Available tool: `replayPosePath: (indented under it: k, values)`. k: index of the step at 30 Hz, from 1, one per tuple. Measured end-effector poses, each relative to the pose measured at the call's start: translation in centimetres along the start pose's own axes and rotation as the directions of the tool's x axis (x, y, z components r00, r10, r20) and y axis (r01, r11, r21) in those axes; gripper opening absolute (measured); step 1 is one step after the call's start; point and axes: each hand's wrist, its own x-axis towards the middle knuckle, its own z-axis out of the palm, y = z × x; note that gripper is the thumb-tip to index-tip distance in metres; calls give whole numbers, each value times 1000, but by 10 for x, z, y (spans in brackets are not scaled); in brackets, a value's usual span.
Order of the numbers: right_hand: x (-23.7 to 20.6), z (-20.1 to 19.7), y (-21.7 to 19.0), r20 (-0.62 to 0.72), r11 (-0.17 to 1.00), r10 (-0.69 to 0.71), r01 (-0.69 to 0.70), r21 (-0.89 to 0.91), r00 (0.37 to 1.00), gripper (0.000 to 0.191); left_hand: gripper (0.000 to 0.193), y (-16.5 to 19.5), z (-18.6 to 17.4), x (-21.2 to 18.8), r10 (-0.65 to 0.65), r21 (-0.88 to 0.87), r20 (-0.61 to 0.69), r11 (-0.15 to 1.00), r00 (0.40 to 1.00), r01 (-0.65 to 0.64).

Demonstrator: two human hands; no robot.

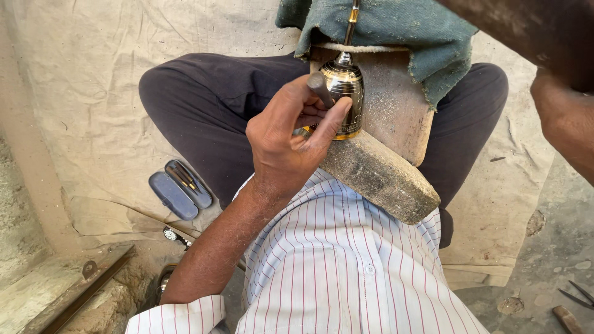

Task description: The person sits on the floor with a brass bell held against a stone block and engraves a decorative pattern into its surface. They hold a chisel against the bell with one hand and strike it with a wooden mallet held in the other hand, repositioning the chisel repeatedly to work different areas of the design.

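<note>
My left hand (291,139) grips a short metal chisel (320,86) and presses its tip against a dark brass vessel (346,86) with engraved patterns. The vessel lies on a wooden block (383,176) propped across my lap. My right hand (566,117) is raised at the right edge, blurred, and holds a dark wooden mallet (532,28) up at the top right corner. A teal cloth (402,31) pads the vessel's top end against a board (396,105).
I sit cross-legged on a beige cloth sheet (93,93). An open blue case with tools (182,188) lies by my left knee, a wristwatch (172,235) near it. A metal bar (80,291) lies at the lower left. Scissors (578,295) rest on the ground at the right.
</note>
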Motion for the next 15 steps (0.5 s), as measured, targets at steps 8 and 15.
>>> replayPosePath:
  k: [8,15]
  values:
    - [12,7,-6,-29,978,87,-80,195,996,23,33,8,-3,16,67,83,116,994,991,-77]
    - [-3,-63,-12,176,287,429,-318,904,886,29,36,17,-11,31,126,178,279,967,952,-180]
